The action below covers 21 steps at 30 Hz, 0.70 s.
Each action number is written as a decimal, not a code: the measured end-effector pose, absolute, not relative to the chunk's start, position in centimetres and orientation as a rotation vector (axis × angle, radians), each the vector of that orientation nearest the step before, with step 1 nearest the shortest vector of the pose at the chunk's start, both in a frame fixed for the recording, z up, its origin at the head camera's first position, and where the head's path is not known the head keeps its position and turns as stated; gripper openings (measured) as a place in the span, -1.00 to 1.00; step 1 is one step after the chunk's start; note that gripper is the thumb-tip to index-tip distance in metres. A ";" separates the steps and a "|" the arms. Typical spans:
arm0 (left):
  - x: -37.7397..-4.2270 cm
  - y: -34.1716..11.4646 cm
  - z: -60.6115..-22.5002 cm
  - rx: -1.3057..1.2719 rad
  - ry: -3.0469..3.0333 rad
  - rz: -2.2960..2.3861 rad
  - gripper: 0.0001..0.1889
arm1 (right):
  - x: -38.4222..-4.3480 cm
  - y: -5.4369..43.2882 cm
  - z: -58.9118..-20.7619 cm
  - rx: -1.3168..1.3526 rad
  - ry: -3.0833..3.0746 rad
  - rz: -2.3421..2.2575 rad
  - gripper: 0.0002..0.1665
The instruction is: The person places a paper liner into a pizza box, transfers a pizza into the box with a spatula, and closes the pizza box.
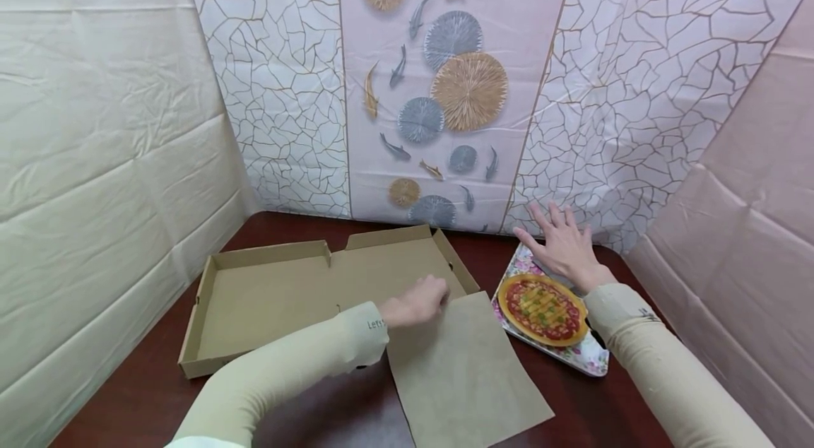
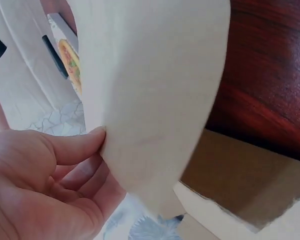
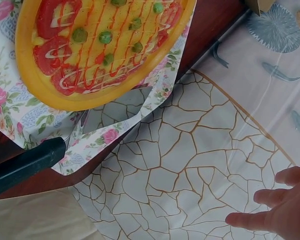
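Observation:
My left hand [image 1: 416, 301] pinches the edge of a sheet of brown paper [image 1: 467, 374] between thumb and fingers. In the left wrist view the paper [image 2: 155, 80] bends upward from the fingertips. Behind the left hand lies an opened cardboard box [image 1: 267, 307]. My right hand [image 1: 566, 246] hovers with spread fingers over the far side of a floral tray [image 1: 594, 361], holding nothing. A pizza [image 1: 543, 310] with tomato, sauce stripes and green bits lies on the tray. Beside it in the right wrist view is a tool's dark handle [image 3: 27, 167], its metal end partly hidden under the pizza.
Everything lies on a dark red-brown table [image 1: 356, 398]. Patterned cloth [image 1: 432, 80] hangs right behind the table's far edge, with pale cloth walls [image 1: 114, 151] on the left and right sides. The box's side flap stands close to the tray.

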<state>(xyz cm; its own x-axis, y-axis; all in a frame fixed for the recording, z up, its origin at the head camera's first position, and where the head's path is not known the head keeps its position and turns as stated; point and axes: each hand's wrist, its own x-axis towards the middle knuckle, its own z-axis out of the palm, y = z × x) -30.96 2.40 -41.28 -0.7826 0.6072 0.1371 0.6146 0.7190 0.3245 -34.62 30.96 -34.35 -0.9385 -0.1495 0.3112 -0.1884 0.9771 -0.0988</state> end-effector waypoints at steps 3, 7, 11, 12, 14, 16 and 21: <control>-31.3 2.2 -41.2 -1.047 -2.871 -0.589 -0.62 | -34.8 31.0 -34.3 0.243 -2.822 0.186 -0.05; -31.5 1.9 -40.9 -1.076 -2.863 -0.596 -0.72 | -34.9 31.0 -34.3 0.238 -2.827 0.191 -0.04; -31.8 1.7 -40.4 -1.088 -2.871 -0.618 -0.80 | -34.9 31.0 -34.3 0.235 -2.831 0.193 -0.05; -31.9 1.6 -40.3 -1.089 -2.874 -0.620 -0.81 | -34.9 31.0 -34.3 0.233 -2.832 0.191 -0.05; -32.1 1.5 -40.1 -1.081 -2.890 -0.636 -0.84 | -34.9 31.0 -34.3 0.230 -2.833 0.188 -0.05; -32.3 1.3 -39.9 -1.073 -2.908 -0.644 -0.86 | -34.9 31.0 -34.3 0.228 -2.834 0.188 -0.05; -32.7 0.9 -39.5 -1.066 -2.930 -0.628 -0.87 | -34.8 31.0 -34.3 0.220 -2.837 0.192 -0.04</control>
<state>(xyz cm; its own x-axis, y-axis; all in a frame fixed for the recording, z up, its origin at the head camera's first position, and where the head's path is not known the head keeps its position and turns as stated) -32.67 0.88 -39.49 -0.7748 0.6248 0.0964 0.6095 0.6976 0.3766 -34.84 31.03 -34.29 -0.9467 -0.1311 0.2943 -0.1695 0.9795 -0.1090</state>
